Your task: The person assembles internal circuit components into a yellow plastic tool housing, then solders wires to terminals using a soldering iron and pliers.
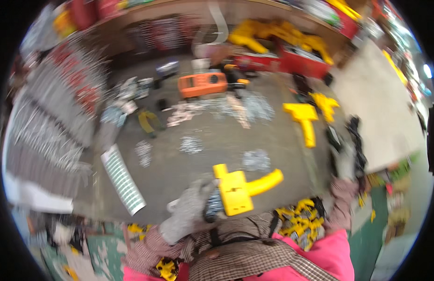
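Observation:
Down at the near edge of the table, my left hand (191, 206) wears a grey glove, its fingers closed at the left side of a yellow pistol-shaped plastic housing (236, 193). The housing's curved handle points right. Just below those fingers sits a dark blue rounded thing (213, 206) whose kind is unclear. My right hand (346, 161), also in a grey glove, reaches out at the table's right side next to a black bundle (355, 138). Motion blur smears its fingers, so whether it holds anything is unclear.
Small metal parts (257, 160) lie in piles, with copper-coloured pieces (184, 114) behind. An orange multimeter (202, 85), pliers (149, 122), a green-and-white label sheet (123, 180) and more yellow housings (302, 119) lie around. Wire bundles (53, 107) stand left; a pale board (376, 107) lies right.

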Action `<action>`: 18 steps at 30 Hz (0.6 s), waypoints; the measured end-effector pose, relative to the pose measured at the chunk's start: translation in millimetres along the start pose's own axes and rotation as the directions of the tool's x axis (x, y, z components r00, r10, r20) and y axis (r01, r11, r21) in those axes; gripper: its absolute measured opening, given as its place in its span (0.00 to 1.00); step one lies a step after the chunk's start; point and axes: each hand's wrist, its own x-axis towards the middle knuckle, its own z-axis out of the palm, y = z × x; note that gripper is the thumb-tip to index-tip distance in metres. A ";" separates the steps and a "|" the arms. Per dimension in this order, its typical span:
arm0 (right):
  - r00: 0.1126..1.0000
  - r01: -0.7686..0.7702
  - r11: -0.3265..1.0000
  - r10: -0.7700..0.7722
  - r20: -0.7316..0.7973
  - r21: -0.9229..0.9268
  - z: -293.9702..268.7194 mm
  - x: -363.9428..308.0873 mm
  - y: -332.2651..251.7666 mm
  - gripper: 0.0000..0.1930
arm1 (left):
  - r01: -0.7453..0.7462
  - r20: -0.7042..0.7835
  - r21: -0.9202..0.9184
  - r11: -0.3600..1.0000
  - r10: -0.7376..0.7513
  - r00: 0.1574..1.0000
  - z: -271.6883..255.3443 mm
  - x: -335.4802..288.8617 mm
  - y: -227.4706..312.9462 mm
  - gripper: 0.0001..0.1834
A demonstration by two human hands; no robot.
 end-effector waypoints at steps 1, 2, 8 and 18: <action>0.980 0.069 0.975 -0.106 -0.168 -0.211 26.6 -11.7 88.8 0.28 | -0.018 0.045 -0.041 0.999 0.020 0.999 8.2 4.8 -4.9 0.45; 0.961 0.182 0.974 -0.205 -0.185 -0.134 29.0 -17.4 107.4 0.30 | -0.037 0.040 -0.084 0.996 0.041 0.998 13.8 7.9 -7.0 0.44; 0.949 -0.246 0.452 0.290 0.119 0.858 -11.0 6.3 67.4 0.26 | 0.003 0.041 -0.129 0.992 0.002 0.999 19.3 14.5 -5.7 0.45; 0.950 -0.147 -0.905 -0.017 0.312 0.399 54.2 -41.6 -156.2 0.17 | 0.034 0.058 -0.021 0.999 -0.033 0.998 13.8 14.7 1.9 0.45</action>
